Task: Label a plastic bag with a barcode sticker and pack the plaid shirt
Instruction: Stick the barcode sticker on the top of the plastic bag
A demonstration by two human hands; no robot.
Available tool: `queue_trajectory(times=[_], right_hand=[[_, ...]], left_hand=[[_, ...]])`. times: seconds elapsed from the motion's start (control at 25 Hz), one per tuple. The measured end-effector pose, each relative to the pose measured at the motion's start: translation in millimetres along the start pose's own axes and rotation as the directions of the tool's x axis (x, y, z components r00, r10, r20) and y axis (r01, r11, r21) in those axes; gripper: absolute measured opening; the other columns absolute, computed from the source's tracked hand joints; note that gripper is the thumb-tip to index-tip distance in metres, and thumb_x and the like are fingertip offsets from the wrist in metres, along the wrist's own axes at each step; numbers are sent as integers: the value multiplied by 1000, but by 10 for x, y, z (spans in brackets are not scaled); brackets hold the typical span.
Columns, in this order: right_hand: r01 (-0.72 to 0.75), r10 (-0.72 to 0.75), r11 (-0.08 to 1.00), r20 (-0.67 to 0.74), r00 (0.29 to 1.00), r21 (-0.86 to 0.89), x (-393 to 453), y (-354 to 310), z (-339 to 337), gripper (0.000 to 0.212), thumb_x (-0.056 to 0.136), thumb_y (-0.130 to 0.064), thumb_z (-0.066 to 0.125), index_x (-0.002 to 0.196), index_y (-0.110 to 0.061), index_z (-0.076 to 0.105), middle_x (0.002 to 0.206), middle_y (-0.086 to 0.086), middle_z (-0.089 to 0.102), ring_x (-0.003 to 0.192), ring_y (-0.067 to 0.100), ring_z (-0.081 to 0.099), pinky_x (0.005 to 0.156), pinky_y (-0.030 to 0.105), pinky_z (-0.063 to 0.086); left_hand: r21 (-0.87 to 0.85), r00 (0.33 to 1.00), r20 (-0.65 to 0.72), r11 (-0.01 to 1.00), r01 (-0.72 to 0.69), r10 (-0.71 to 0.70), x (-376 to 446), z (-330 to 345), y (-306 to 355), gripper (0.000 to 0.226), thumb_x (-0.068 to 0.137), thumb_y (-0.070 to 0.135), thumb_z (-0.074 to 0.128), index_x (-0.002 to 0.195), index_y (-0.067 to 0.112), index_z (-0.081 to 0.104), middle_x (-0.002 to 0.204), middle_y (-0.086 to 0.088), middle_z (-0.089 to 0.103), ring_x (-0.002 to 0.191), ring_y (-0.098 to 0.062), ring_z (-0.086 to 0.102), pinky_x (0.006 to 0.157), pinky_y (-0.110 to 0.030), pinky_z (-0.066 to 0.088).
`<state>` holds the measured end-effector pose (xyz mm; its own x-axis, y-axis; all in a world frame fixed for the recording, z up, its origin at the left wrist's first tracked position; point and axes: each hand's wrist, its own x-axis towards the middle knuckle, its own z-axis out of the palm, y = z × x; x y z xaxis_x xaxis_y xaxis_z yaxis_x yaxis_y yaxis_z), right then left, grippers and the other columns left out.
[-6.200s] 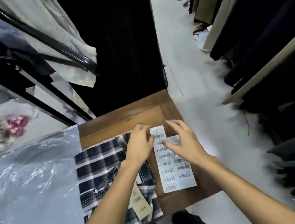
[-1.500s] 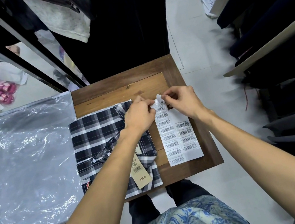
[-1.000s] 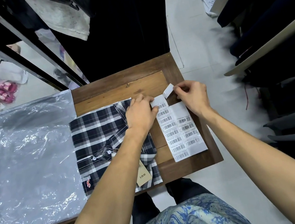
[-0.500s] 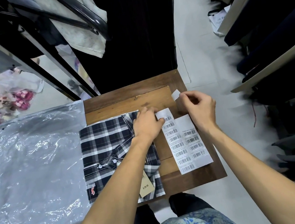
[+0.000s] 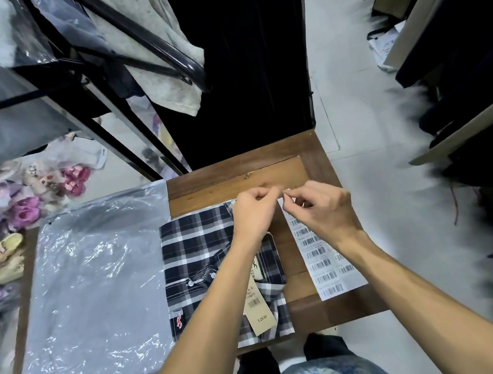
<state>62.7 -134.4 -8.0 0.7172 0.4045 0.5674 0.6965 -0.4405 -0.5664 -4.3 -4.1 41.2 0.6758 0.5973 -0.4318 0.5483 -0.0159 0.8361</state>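
1. Fingertips of both my hands meet above the top end of the barcode sheet (image 5: 322,259). My right hand (image 5: 324,209) has thumb and forefinger curled together on a small white barcode sticker (image 5: 284,202); only an edge of it shows, so I cannot tell how much of it is free.
2. My left hand (image 5: 254,214) has its fingers curled in toward the same spot. Whether it has hold of the sticker or only touches it I cannot tell.
3. Half a second ago the left hand lay pressed on the sheet's top corner while the right held the peeled sticker up and away, over the table (image 5: 236,175). Now the left has lifted off the sheet and the two hands have come together.
4. The sheet lies flat on the right part of the wooden table, its rows of barcodes running toward me, my right wrist crossing over it.
5. Just left of the sheet lies the folded plaid shirt (image 5: 197,250), with its paper price tag (image 5: 261,315) on its lower part and my left forearm over it.
6. The plastic bag (image 5: 93,291) lies flat to the shirt's left, its right edge touching the shirt.
7. Shoes (image 5: 24,212) sit on the floor beyond the bag, beside a black rack (image 5: 116,42) hung with clothes.
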Motion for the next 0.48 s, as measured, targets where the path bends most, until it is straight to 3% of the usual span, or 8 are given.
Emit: queue_trajectory(times=[0.16,0.28,0.48], right_hand=[[135,-134,991,19,991,-22,-4,-99,55,20,87,-21,78,68,-20,76,53,-5,58,46,15,52,41,31,42],[162,-168,985,118,979,57,-81,-106,63,18,87,-26,78,70,-20,78,57,-6,65,48,11,56,43,27,45],[-124,56,970,304,951,209,-79,-284,73,13,86,-34,80,80,-23,82,69,-12,73,59,-1,58,57,19,46]], left_hand=[[-56,999,11,997,50,-50,-41,-137,0,18,82,20,68,72,6,75,52,14,58,61,-11,51,62,-29,41],[-10,1000,15,1000,3,-3,-71,-198,-10,12,82,18,66,77,16,77,65,13,67,68,-11,59,65,-32,51],[24,995,-33,995,-94,94,-218,-646,-62,5,93,20,67,94,18,72,82,6,71,70,-7,63,56,-15,49]])
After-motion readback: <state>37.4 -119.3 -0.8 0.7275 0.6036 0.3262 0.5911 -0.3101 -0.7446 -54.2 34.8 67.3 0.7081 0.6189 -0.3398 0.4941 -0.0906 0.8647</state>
